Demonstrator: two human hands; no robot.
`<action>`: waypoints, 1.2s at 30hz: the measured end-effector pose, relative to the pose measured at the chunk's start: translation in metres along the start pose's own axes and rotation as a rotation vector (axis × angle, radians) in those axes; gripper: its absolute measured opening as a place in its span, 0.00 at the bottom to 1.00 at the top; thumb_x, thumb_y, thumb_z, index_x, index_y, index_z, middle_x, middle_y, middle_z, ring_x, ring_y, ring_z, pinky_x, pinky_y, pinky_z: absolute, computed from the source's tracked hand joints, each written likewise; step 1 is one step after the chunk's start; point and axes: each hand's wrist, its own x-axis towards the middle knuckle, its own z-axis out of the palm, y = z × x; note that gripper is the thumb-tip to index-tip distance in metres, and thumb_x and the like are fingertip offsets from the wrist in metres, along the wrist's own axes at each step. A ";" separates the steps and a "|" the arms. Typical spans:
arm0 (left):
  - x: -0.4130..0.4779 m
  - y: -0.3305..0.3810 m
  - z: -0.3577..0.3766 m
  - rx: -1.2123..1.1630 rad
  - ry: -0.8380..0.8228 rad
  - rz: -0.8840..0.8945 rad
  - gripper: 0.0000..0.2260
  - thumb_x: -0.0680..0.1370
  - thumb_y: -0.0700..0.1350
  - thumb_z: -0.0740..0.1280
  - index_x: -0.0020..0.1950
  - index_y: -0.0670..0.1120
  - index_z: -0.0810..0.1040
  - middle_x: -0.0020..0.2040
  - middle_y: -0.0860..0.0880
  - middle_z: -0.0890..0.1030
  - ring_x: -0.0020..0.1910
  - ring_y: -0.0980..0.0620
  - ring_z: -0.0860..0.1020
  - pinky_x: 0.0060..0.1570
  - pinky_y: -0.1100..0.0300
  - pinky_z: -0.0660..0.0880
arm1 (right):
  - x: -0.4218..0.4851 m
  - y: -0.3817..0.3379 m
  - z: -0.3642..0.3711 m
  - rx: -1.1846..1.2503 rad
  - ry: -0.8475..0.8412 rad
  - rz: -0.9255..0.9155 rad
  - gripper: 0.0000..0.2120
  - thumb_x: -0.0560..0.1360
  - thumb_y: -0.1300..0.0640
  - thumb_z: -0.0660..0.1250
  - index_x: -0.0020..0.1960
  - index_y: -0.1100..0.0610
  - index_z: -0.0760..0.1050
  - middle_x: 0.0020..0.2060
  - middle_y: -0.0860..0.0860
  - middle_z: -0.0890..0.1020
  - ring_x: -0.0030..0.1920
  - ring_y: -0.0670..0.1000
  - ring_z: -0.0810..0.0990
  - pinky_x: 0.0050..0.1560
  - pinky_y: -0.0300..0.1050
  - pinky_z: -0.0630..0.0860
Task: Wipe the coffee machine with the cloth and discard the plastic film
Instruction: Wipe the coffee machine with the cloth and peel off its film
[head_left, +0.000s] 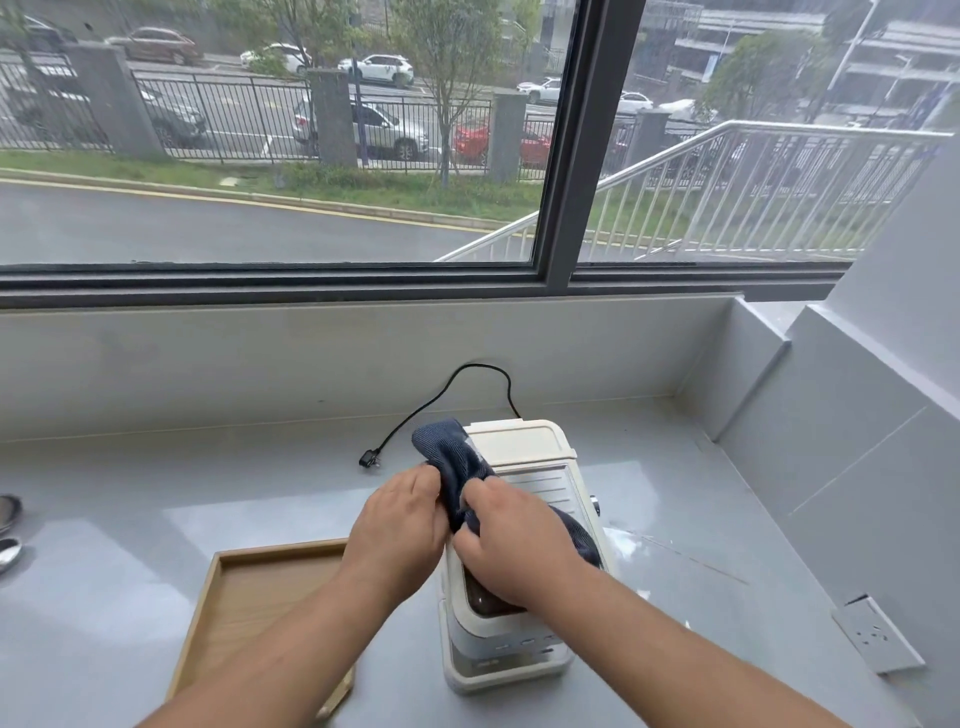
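While both hands grip the cloth (457, 467) at the centre of the frame, the left hand (402, 525) pinches its left edge and the right hand (511, 545) bunches it on top of the machine (524, 519). The machine lies directly under the right hand, which is nearer; its long axis runs from the lower frame toward the window. The film (626, 543), I judge, lies just right of it on the counter (156, 493).
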 end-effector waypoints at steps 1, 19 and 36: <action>0.001 -0.001 -0.001 0.003 -0.020 0.011 0.02 0.77 0.47 0.60 0.46 0.49 0.71 0.43 0.51 0.77 0.42 0.47 0.73 0.43 0.55 0.65 | -0.010 0.000 -0.001 0.000 -0.024 -0.025 0.05 0.73 0.48 0.59 0.45 0.47 0.65 0.43 0.48 0.73 0.44 0.56 0.74 0.42 0.49 0.65; 0.008 0.003 0.004 0.124 0.001 0.005 0.13 0.84 0.47 0.63 0.65 0.48 0.81 0.71 0.50 0.79 0.67 0.44 0.77 0.65 0.50 0.73 | -0.057 0.079 -0.036 -0.106 -0.015 0.062 0.07 0.74 0.48 0.58 0.48 0.48 0.71 0.43 0.45 0.71 0.45 0.53 0.73 0.44 0.50 0.73; 0.006 0.004 0.014 0.079 -0.061 -0.090 0.15 0.85 0.46 0.59 0.70 0.50 0.75 0.77 0.53 0.72 0.72 0.48 0.72 0.68 0.49 0.72 | 0.053 0.145 -0.027 1.144 0.210 0.726 0.10 0.80 0.63 0.67 0.56 0.54 0.85 0.45 0.54 0.89 0.44 0.56 0.84 0.48 0.51 0.83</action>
